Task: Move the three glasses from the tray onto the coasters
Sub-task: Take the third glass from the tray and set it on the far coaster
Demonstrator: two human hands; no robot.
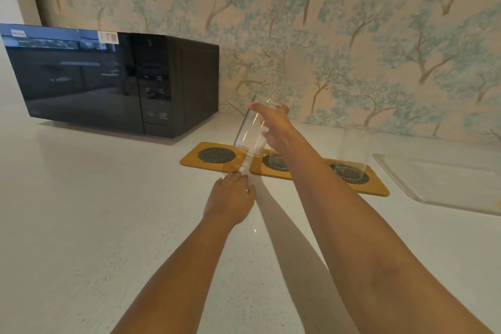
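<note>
Three yellow coasters with dark mesh centres lie in a row on the white counter. My right hand [272, 123] grips a clear glass [249, 130], tilted, its base just above the gap between the left coaster [189, 160] and the middle coaster [257, 169]. A second glass [352, 154] stands upright on the right coaster [379, 190]. What looks like another glass base shows on the middle coaster, mostly hidden by my forearm. My left hand [230, 198] rests on the counter, fingertips at the left coaster's front edge, holding nothing. The clear tray [433, 182] at the right has no glasses on it.
A black microwave [108, 81] stands at the back left against the tree-patterned wall. The tray runs off the frame's right edge. White counter stretches in front of the coasters and to the left.
</note>
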